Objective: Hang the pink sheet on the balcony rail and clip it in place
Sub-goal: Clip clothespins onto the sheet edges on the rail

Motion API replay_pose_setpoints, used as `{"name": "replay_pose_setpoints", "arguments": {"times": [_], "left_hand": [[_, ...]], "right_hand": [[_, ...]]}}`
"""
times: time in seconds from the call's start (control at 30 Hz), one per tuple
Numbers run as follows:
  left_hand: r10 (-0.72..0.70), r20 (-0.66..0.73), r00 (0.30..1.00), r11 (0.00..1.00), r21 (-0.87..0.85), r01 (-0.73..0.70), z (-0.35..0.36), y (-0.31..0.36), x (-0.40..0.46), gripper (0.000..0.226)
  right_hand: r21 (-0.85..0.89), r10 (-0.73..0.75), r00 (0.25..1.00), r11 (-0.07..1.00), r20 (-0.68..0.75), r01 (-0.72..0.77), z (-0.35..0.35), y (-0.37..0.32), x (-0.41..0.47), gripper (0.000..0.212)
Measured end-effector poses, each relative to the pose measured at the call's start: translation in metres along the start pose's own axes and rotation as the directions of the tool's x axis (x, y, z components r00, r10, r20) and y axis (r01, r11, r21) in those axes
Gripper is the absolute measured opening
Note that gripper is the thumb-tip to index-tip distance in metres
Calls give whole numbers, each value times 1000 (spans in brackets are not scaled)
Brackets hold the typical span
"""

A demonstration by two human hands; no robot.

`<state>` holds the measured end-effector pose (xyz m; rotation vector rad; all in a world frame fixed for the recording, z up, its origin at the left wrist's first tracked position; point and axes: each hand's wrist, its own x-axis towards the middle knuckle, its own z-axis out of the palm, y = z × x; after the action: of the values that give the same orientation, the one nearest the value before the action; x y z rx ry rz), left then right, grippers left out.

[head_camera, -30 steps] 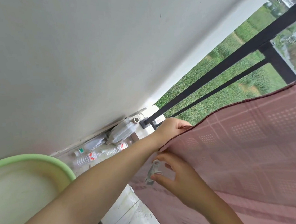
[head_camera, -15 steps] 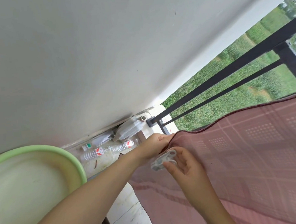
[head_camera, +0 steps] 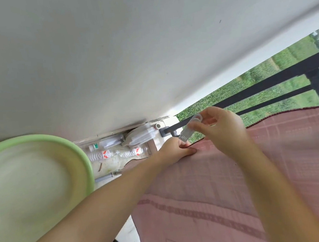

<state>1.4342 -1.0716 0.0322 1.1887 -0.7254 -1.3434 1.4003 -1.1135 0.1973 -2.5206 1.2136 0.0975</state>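
The pink checked sheet hangs over the black balcony rail and fills the lower right. My left hand pinches the sheet's top corner near the rail's wall end. Just above it, my right hand pinches a translucent white clothes clip, whose jaws point down toward the sheet's edge beside my left fingers. The rail under the sheet is hidden.
A green basin sits close at the left. Empty plastic bottles and a white jug lie on the floor in the corner by the white wall. Green fields show beyond the rail.
My right hand rose with the clip from below the sheet's edge to above the corner. My left hand stayed pinching the corner.
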Motion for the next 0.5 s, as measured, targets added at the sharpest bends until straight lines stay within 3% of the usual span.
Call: {"name": "replay_pose_setpoints", "arguments": {"times": [0.17,0.23,0.37,0.5], "left_hand": [[-37,-78,996,999,-34,34,2,-8,-1,27],[-45,-74,996,999,-16,44,0,-7,-1,33],[-59,-37,998,998,22,60,-4,-5,1,15],[-42,-40,998,999,23,42,-7,-7,1,16]], "right_hand": [[-358,148,979,930,142,-89,17,16,41,27],[-412,212,955,904,207,-112,21,20,42,25],[-454,272,936,879,222,-147,23,25,44,20],[-508,330,921,841,208,-187,27,29,45,41]]}}
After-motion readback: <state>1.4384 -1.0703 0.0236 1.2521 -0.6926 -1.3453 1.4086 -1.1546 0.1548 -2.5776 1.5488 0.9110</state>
